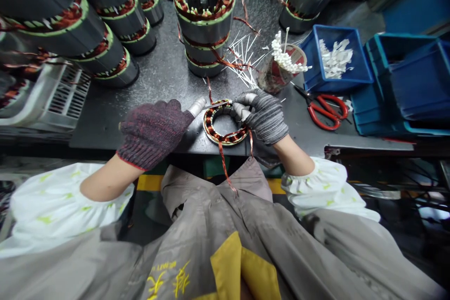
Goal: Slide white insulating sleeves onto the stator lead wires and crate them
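Note:
A small motor stator (210,132), a ring with copper windings and loose braided leads, lies near the bench's front edge. My left hand (154,126), in a dark purple knit glove with a taped finger, is closed around a thin metal tool (215,105). That tool reaches across the stator's far rim; its handle is hidden in the glove. My right hand (262,115), in a grey striped glove with taped fingertips, grips the stator's right side. Its thumb and finger bend over the windings near the tool's tip.
Stacked stators (206,33) stand behind, with more at left and right. White sticks (242,58) lie scattered beside a cup (277,72) of white-tipped sticks. Red-handled cutters (326,112) rest near a blue bin (337,82) of white pieces. A white basket (65,96) sits left.

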`<state>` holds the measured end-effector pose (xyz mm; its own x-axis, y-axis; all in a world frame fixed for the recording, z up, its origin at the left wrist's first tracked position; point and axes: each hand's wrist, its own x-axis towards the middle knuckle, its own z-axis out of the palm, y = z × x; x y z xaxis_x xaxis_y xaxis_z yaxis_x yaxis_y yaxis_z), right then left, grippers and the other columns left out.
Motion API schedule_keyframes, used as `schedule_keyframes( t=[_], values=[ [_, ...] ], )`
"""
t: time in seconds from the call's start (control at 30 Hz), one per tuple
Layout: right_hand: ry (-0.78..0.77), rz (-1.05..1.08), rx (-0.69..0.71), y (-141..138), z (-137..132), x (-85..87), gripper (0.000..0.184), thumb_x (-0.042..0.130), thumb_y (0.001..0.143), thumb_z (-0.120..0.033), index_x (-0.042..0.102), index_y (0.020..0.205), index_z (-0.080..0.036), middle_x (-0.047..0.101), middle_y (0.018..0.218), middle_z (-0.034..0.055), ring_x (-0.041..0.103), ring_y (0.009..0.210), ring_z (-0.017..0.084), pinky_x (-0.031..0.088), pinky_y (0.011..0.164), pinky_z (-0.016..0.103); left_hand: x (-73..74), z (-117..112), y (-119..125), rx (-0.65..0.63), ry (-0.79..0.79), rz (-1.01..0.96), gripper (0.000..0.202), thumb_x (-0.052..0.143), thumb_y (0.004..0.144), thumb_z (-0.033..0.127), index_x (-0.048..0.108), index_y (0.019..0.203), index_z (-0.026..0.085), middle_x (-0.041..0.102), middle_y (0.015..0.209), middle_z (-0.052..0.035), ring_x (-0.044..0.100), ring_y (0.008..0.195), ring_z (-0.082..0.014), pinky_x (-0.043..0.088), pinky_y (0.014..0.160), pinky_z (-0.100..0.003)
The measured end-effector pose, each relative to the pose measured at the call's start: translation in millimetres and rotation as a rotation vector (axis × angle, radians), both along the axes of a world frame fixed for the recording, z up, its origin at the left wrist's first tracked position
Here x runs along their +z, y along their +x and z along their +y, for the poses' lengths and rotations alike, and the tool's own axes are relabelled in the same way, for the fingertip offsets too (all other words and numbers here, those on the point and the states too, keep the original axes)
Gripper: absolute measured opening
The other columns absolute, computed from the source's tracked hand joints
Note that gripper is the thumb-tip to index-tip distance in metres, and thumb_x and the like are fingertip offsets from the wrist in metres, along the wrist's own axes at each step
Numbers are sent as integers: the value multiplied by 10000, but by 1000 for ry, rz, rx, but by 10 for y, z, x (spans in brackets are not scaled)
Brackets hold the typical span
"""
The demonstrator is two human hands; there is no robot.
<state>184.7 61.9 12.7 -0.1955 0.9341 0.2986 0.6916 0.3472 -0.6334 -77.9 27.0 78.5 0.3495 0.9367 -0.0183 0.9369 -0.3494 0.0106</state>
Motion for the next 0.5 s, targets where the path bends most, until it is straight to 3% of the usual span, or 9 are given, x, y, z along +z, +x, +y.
schedule_keyframes(
  t=[0.13,0.37,0.5],
  values=[
    [-1,-12,4,0,7,20,190,642,938,-320,795,970,-211,771,930,62,688,856,219,565,832,361,18,13,32,-47,34,163,336,474,989,266,720,1212,211,709,951,-164,733,950,-386,525,782,-471],
    [-12,-3,2,-2,12,12,177,653,929,-302,793,971,-202,760,933,66,689,858,217,573,847,371,-133,131,-18,-150,60,86,392,538,963,320,678,1324,257,714,928,-112,739,926,-335,532,804,-418],
    [-65,41,-12,-14,25,-12,180,671,918,-313,790,971,-189,742,890,66,684,807,214,577,805,375,-248,323,-100,-199,48,95,352,544,963,397,749,1193,227,743,959,-126,743,869,-333,524,730,-385]
  ],
)
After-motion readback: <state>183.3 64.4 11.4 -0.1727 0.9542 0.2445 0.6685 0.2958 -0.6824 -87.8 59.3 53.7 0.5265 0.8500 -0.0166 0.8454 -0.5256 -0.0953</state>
